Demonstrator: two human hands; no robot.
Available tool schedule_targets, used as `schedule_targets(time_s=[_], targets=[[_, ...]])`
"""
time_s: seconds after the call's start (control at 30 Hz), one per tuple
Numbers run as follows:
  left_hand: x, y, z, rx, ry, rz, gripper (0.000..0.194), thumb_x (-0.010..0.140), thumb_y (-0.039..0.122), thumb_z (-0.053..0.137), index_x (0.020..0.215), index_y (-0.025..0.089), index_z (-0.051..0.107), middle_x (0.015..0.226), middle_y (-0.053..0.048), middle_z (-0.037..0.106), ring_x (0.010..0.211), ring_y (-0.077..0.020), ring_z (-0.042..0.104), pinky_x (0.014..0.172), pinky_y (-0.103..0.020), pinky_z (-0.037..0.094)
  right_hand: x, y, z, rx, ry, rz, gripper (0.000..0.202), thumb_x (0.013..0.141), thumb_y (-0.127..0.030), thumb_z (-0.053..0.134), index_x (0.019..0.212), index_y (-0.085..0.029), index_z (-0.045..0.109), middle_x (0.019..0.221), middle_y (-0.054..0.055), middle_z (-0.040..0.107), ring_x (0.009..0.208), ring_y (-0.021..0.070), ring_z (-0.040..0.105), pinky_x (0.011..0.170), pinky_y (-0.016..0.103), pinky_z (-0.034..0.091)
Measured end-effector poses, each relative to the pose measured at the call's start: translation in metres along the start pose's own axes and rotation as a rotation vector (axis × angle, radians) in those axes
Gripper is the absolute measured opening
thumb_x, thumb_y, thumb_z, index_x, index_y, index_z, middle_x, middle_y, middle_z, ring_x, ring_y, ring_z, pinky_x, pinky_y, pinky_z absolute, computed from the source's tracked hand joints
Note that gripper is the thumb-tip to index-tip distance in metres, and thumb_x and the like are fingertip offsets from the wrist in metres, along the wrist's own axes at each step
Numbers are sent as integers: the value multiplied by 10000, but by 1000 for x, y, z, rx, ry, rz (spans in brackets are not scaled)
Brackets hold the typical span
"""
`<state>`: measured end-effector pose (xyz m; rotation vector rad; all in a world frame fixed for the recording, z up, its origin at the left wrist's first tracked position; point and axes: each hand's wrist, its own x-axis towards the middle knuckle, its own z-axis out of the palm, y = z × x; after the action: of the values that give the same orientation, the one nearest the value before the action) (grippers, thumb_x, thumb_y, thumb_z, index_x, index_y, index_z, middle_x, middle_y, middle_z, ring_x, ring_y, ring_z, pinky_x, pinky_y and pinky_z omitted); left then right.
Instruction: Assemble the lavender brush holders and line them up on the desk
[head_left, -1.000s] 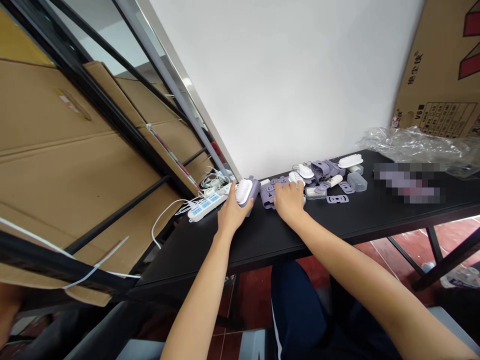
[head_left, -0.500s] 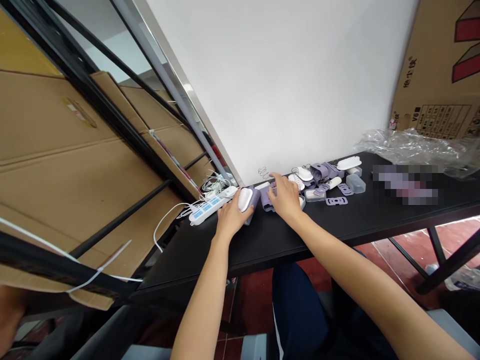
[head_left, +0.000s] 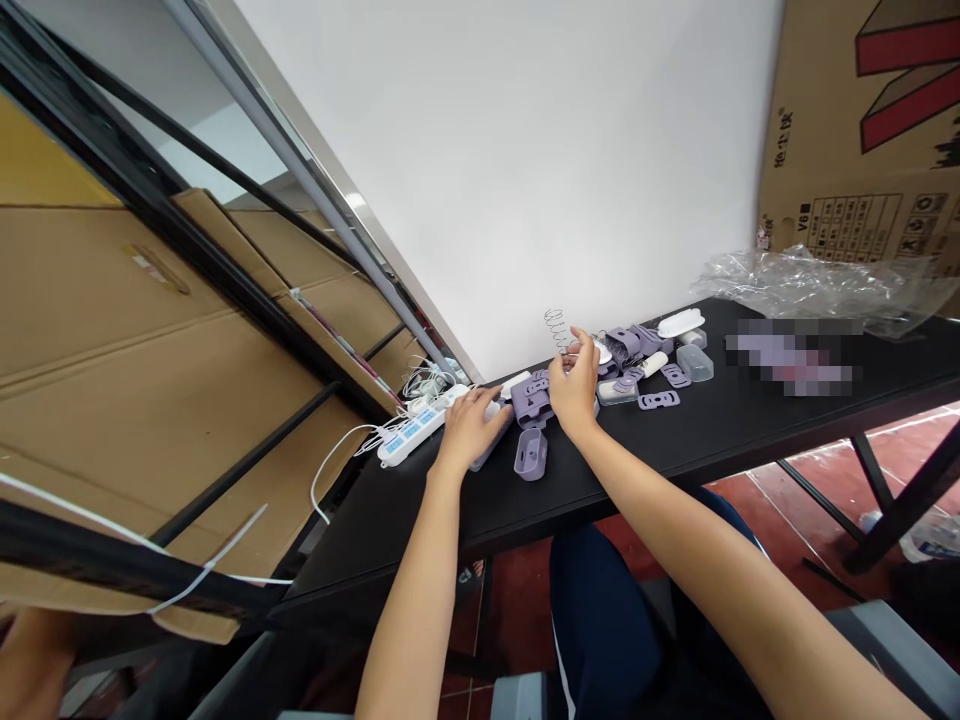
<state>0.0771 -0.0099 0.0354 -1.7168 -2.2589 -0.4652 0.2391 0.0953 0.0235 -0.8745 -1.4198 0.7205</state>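
My left hand (head_left: pixel 469 432) lies over a purple case (head_left: pixel 491 447) with a white top, its thumb and fingers around the upper part; most of the case is hidden. My right hand (head_left: pixel 576 392) is closed, thumb against fingers, with a thin wire coil spring (head_left: pixel 556 328) sticking up from the fingertips. Between the hands sits a purple holder (head_left: pixel 529 400) with slots. In front of it, a small hollow purple cup (head_left: pixel 531 455) stands on the black table (head_left: pixel 600 470).
A white power strip (head_left: pixel 416 435) with cables lies left of my left hand. Right of my right hand are purple slotted plates (head_left: pixel 658 400), a clear cover (head_left: pixel 695 363) and a white oval piece (head_left: pixel 681 322). Clear plastic wrap (head_left: pixel 810 285) and a cardboard box (head_left: pixel 855 180) stand farther right.
My right hand has shifted slightly right and the spring has moved with it. The purple cup now shows on the table between my hands. My left hand covers more of the white top.
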Motion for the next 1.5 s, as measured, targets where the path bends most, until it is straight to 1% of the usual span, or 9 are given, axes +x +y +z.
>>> schedule_targets(time_s=[0.1, 0.2, 0.4, 0.5, 0.67, 0.8, 0.9, 1.07, 1.5], targets=[[35, 29, 5, -87, -47, 192, 433, 977, 438, 536, 1343, 264, 687, 1359, -112, 685, 1274, -287, 602, 1140, -441, 411, 2, 2, -2, 62, 27, 21, 598, 956, -154, 364, 1553, -164, 357, 1324, 193, 530, 1059, 202, 628, 968, 350, 505], [60, 49, 12, -199, -150, 228, 395, 884, 431, 682, 1228, 251, 752, 1187, -122, 765, 1108, -280, 701, 1016, -375, 511, 6, 6, -5, 13, 19, -5, 546, 974, -171, 340, 1513, -144, 426, 1321, 190, 533, 1136, 203, 618, 1001, 331, 489], [61, 44, 28, -200, -126, 217, 304, 901, 247, 615, 1162, 250, 769, 1197, -111, 771, 1175, -288, 695, 1057, -398, 497, 23, 16, -13, -68, -4, -91, 478, 1004, -253, 410, 1458, -136, 504, 1220, 154, 558, 1038, 195, 628, 977, 316, 487], [58, 31, 34, -378, 12, 128, 288, 930, 248, 568, 1151, 249, 754, 1217, -91, 766, 1175, -266, 700, 1042, -401, 519, 32, 21, -17, -140, -90, -165, 418, 1022, -332, 452, 1381, -166, 587, 1146, 118, 586, 945, 195, 628, 912, 312, 495], [61, 25, 37, -1010, 121, -184, 410, 937, 454, 598, 1244, 184, 610, 971, -94, 792, 690, -181, 743, 609, -282, 567, 38, 25, -31, -283, -279, -301, 350, 998, -395, 562, 1295, -238, 659, 1067, 60, 627, 956, 206, 633, 794, 290, 468], [63, 32, 40, -1226, 132, -174, 443, 862, 430, 706, 1205, 166, 611, 992, -98, 792, 757, -171, 756, 700, -290, 598, 35, 26, -38, -329, -387, -341, 324, 993, -416, 584, 1256, -254, 682, 1037, 49, 641, 937, 197, 631, 779, 286, 453], [64, 35, 45, -1249, 90, -119, 483, 818, 400, 752, 1216, 155, 632, 1032, -99, 789, 848, -192, 765, 804, -333, 611, 30, 26, -38, -350, -461, -361, 303, 985, -416, 600, 1231, -269, 697, 1041, 43, 645, 927, 194, 632, 757, 288, 443], [64, 38, 52, -1202, 46, -50, 489, 813, 406, 746, 1217, 146, 653, 940, -73, 792, 809, -203, 757, 759, -333, 609, 27, 26, -37, -393, -472, -337, 301, 981, -421, 599, 1231, -288, 702, 1049, 38, 653, 927, 198, 635, 714, 288, 416], [58, 44, 51, -1066, 125, 2, 450, 883, 332, 647, 1314, 202, 641, 952, -49, 781, 960, -238, 768, 866, -364, 604, 26, 22, -39, -449, -451, -272, 303, 985, -454, 581, 1191, -279, 720, 1041, 44, 677, 901, 196, 639, 699, 286, 406]])
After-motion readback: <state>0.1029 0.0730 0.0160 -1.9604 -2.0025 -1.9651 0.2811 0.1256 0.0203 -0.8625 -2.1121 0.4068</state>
